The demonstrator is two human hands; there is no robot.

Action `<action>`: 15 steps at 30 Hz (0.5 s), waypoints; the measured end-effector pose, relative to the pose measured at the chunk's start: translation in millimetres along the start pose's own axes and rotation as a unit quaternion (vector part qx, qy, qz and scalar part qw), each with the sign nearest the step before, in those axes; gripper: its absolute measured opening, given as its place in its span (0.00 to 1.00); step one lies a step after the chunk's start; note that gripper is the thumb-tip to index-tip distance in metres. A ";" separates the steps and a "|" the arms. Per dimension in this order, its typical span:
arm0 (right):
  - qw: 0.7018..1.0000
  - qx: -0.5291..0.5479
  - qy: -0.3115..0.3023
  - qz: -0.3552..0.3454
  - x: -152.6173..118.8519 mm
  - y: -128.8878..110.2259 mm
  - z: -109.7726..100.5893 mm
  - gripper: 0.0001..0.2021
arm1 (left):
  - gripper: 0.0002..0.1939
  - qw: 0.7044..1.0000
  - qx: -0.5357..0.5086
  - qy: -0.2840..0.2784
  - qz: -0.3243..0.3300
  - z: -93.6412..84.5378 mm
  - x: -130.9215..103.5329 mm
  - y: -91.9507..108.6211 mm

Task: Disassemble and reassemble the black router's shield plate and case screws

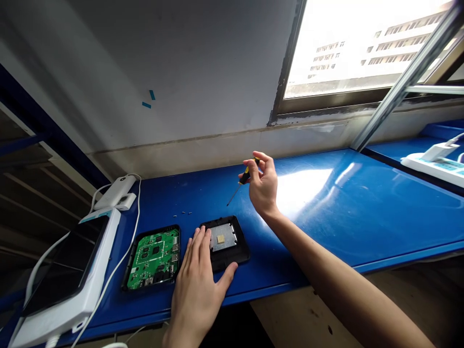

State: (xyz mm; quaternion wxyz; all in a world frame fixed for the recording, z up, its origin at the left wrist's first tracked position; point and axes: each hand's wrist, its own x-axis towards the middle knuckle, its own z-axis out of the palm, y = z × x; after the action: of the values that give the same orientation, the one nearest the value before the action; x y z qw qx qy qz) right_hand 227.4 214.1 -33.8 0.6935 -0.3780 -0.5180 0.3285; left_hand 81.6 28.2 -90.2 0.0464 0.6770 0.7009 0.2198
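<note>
My right hand (pixel 263 186) is wrapped round a yellow and black screwdriver (pixel 245 177), its thin tip pointing down and left above the blue table. My left hand (pixel 199 275) lies with fingers stretched out over the left part of a black cover (pixel 241 244), which has a metal plate (pixel 228 238) and a small beige pad on it. Left of that hand, a green circuit board (pixel 155 256) sits in a black case. Several tiny screws (pixel 183 212) lie on the table behind the case and cover.
At the left stand a white device with a dark screen (pixel 68 261), a white power strip (pixel 116 191) and a cable (pixel 136 222). Another white power strip (pixel 435 166) is at the far right, beyond a metal post (pixel 402 87). The blue table (pixel 362 217) meets the wall at the back.
</note>
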 end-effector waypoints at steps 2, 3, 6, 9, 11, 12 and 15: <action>0.997 -0.008 0.056 -0.047 10.1 -3.8 -8.3 0.16 | 0.38 1.000 0.003 0.006 -0.002 1.2 -0.3 -0.5; 0.994 -0.011 0.090 -0.066 16.4 -5.9 -13.7 0.16 | 0.38 1.000 0.004 0.009 -0.002 2.1 -0.8 -1.1; 0.979 -0.022 0.178 -0.096 36.3 -11.7 -31.6 0.16 | 0.38 1.000 0.009 0.019 0.000 5.4 -2.8 -3.1; 0.976 -0.044 0.193 -0.090 49.1 -12.7 -43.8 0.17 | 0.38 0.999 0.021 0.025 0.008 9.0 -4.0 -4.5; 0.978 -0.051 0.177 -0.092 51.4 -9.0 -46.1 0.17 | 0.38 0.999 0.028 0.029 0.011 10.8 -4.4 -5.1; 0.980 -0.054 0.168 -0.095 51.2 -5.9 -46.0 0.17 | 0.38 0.999 0.032 0.033 0.016 11.6 -4.6 -5.5; 0.984 -0.067 0.141 -0.086 49.4 7.1 -43.6 0.16 | 0.37 0.997 0.039 0.043 0.043 13.9 -4.8 -8.0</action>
State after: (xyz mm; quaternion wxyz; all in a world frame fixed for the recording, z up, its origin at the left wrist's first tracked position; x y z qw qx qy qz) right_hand 281.3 251.5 -24.5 0.7584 -0.4203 -0.4662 0.1754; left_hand 79.6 27.1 -106.8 -0.0192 0.6978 0.6804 0.2231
